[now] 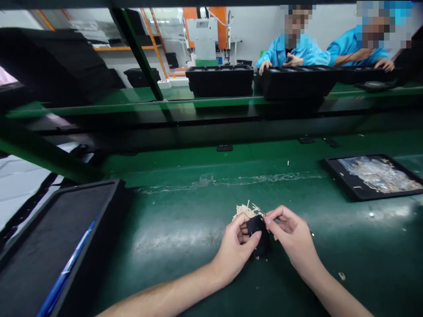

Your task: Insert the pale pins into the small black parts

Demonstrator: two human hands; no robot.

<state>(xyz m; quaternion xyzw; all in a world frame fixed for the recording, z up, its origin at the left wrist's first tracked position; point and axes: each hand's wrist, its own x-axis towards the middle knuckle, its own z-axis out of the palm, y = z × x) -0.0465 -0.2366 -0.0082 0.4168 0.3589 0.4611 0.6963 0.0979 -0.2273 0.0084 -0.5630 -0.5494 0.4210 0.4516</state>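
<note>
My left hand point(236, 242) grips a small flat black rectangular piece point(259, 244), thumb across its face and fingers behind it. At the upper right corner of that piece, my right hand point(291, 235) has its thumb and forefinger pinched together. Whatever lies between those fingertips is too small to make out. Just behind both hands, a loose heap of thin cream-coloured strips point(243, 210) rests on the green tabletop point(178, 246).
A black tray point(358, 193) holding clear plastic bags and pale strips lies at right. To the left stands a black foam-like block point(49, 224) with a blue strip point(69, 268) on it. Black bins point(220, 83) line the raised shelf, where two people in blue work.
</note>
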